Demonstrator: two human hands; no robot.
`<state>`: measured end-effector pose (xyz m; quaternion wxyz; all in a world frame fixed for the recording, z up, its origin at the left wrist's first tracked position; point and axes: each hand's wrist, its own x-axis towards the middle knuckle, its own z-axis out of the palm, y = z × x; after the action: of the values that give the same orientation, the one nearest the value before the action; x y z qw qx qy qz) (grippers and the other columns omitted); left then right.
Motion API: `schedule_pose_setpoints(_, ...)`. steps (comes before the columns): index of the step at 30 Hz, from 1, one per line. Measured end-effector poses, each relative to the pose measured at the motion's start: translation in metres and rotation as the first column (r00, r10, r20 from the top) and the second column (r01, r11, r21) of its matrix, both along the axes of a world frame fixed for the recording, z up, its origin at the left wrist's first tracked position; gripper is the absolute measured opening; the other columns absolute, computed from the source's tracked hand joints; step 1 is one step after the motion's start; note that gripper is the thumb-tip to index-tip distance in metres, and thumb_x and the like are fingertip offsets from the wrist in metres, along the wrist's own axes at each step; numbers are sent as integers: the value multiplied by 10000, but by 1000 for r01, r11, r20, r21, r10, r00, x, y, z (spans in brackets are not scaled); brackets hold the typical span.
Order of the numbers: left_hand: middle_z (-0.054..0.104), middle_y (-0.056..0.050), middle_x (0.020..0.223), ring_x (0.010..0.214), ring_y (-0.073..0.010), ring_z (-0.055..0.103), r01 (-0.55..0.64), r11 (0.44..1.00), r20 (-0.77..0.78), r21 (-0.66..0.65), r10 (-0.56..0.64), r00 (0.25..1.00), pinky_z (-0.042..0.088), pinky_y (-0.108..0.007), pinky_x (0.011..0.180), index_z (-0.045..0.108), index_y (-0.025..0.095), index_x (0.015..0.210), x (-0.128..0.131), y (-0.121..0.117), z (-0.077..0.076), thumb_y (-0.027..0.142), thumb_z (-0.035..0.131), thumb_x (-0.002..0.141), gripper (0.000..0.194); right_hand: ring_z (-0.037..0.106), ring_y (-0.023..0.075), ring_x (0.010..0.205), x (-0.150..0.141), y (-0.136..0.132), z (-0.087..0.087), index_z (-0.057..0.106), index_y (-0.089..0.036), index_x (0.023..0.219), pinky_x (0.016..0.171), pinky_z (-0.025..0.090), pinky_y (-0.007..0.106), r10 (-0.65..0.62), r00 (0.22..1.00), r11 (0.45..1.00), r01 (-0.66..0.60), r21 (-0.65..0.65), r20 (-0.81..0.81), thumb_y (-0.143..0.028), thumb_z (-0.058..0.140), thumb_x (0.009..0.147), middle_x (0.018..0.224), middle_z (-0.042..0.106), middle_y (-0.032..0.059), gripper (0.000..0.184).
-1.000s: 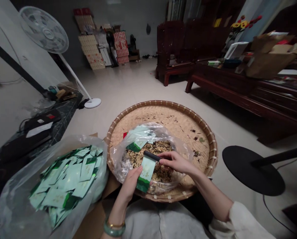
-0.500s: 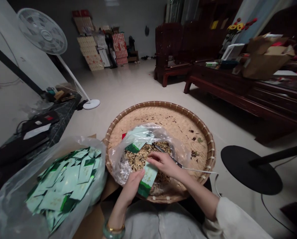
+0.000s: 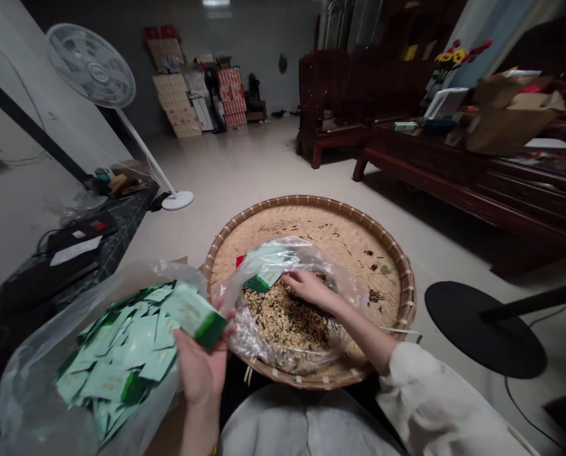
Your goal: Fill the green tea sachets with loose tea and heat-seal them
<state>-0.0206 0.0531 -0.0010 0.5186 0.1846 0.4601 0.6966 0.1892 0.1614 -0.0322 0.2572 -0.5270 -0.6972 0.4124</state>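
My left hand [image 3: 200, 367] is closed on a pale green packet [image 3: 195, 313] with a dark green end, holding it over the edge of a clear plastic bag [image 3: 36, 354] full of several like packets [image 3: 121, 348]. My right hand [image 3: 304, 285] reaches into another clear bag [image 3: 349, 285] of loose brown and white dried bits [image 3: 287, 316], which lies in a round woven bamboo tray [image 3: 397, 259]. Its fingers curl down at the far side of the heap, beside a few empty packets [image 3: 266, 266]; what they hold is hidden.
A standing fan [image 3: 93, 69] is at the back left. A dark low table [image 3: 50, 253] with devices and cables is at the left. A black round stand base [image 3: 485, 326] lies at the right. Dark wooden furniture [image 3: 454, 164] with boxes lines the right side.
My left hand has carried the packet left, from above the tray to the bag of packets. My right hand has let go of the packet and reached further into the bag of dried bits.
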Motion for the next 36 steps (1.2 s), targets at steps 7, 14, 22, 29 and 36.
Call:
schedule_pose_setpoints(7, 599, -184, 1258, 1102, -307, 607, 289, 957, -121, -18, -289, 950, 493, -402, 903, 559, 154, 1222, 15, 5, 0, 471, 666, 750, 579, 546, 295, 1114, -29, 40, -24, 622, -195, 1111, 993, 369, 401, -141, 926, 984, 91, 154, 350, -264, 620, 812, 1147, 639, 116, 307)
schedule_pose_setpoints(14, 264, -109, 1534, 1393, -282, 274, 398, 911, -380, 104, -333, 863, 299, -420, 1109, 395, 218, 1394, 20, 84, 6, 330, 588, 828, 609, 579, 276, 1050, -30, 38, -29, 666, -163, 992, 913, 430, 361, -161, 926, 974, 92, 209, 341, -223, 547, 862, 1094, 658, 132, 186)
schedule_pose_setpoints(22, 479, -92, 1415, 1326, -235, 404, 534, 844, -718, -47, -400, 570, 274, -403, 1122, 516, 202, 1311, 23, 84, -10, 279, 588, 811, 511, 636, 163, 850, -5, -4, -11, 675, -191, 941, 791, 471, 267, -38, 992, 930, -8, 367, 119, -136, 557, 854, 936, 707, 34, 157)
schedule_pose_setpoints(29, 753, -64, 870, 811, -229, 680, 440, 884, -849, -157, -348, 397, 526, -348, 789, 745, 179, 875, 32, 42, -26, 342, 582, 786, 247, 590, 202, 832, 12, -48, 11, 662, -203, 1060, 728, 504, 336, -77, 991, 760, 129, 636, -109, -177, 544, 879, 899, 691, 77, 218)
schedule_pose_setpoints(36, 710, -37, 682, 640, -176, 615, 425, 891, -720, -157, -398, 568, 489, -254, 618, 742, 134, 758, 45, 26, -17, 387, 625, 734, 280, 537, 215, 896, 1, -71, 14, 566, -206, 1258, 757, 514, 366, -144, 989, 590, 119, 799, -41, -144, 503, 901, 1034, 678, 95, 367)
